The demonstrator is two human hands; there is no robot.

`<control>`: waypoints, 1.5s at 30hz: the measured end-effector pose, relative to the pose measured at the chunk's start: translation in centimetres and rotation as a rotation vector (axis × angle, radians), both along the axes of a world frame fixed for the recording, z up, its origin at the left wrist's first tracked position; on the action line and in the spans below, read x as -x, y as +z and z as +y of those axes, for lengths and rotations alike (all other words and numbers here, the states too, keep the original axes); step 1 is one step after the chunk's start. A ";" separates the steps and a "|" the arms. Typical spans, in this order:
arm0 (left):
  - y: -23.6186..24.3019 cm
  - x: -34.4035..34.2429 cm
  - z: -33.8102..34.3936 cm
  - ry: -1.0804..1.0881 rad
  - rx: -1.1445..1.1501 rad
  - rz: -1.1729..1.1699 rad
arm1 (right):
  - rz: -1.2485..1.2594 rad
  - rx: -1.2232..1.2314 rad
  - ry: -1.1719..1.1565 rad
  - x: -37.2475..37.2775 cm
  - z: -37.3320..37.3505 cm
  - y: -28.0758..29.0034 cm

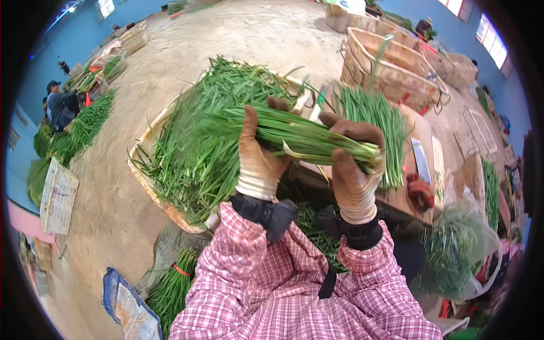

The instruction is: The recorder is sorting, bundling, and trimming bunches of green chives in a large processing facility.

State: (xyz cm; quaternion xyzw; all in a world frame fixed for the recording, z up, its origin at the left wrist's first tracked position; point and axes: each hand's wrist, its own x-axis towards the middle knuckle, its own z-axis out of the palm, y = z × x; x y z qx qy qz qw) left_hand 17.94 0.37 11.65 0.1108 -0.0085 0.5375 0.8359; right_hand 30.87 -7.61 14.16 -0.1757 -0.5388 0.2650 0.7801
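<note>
The right hand (357, 164) clamps its fingers on the green bundle's (309, 135) stem end; the left hand's (259, 156) fingers, partly hidden, appear loosely closed around it. Bundle position: above the crate's (137, 164) right edge. A knife (421, 161) lies near the board's (418, 126) right edge.

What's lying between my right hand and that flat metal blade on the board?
In the head view, a spread of loose green chives lies between your right hand and the blade, resting on the board.

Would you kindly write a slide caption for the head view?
Gloved left hand and right hand hold a bundle of chives near a heaped crate.
</note>
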 end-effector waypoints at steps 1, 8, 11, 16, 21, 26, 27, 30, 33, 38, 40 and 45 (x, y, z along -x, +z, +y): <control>-0.6 -0.2 0.6 0.059 -0.024 0.060 | -0.031 0.050 0.059 -0.9 -0.4 -1.2; -1.8 -0.4 -1.4 0.102 -0.087 0.147 | -0.109 0.328 -0.070 -6.9 -10.7 -4.2; -3.4 0.0 -1.4 0.085 -0.157 0.201 | -0.221 0.801 -0.065 -10.3 -17.4 -4.7; -4.6 -1.8 -4.5 0.078 -0.265 0.244 | -0.734 0.734 -0.765 -9.1 -17.3 -2.6; -4.7 -4.5 -7.8 0.043 -0.327 0.323 | -0.112 0.788 -0.355 -8.2 -15.2 -7.1; -5.7 -2.4 -7.0 0.043 -0.255 0.372 | 0.038 0.946 -0.088 -11.0 -19.9 -7.9; -5.6 -2.6 -6.8 0.087 -0.234 0.431 | -0.101 1.015 -0.028 -13.3 -21.1 -9.2; -4.9 -3.5 -7.5 0.128 -0.153 0.549 | -1.553 1.257 -0.537 -14.0 -23.0 -8.1; -4.2 -5.6 -8.9 0.159 -0.045 0.660 | -1.126 0.664 -0.867 -10.2 -19.5 -6.5; -4.3 -6.9 -10.0 0.096 0.027 0.653 | -1.220 0.187 -1.057 -6.8 -14.9 -8.1; -4.0 -5.6 -9.7 0.071 0.034 0.576 | -1.145 0.114 -0.944 -7.5 -15.5 -7.7; -5.2 -2.0 -6.9 0.205 -0.141 0.498 | -1.778 0.936 -0.322 -11.5 -21.9 -7.9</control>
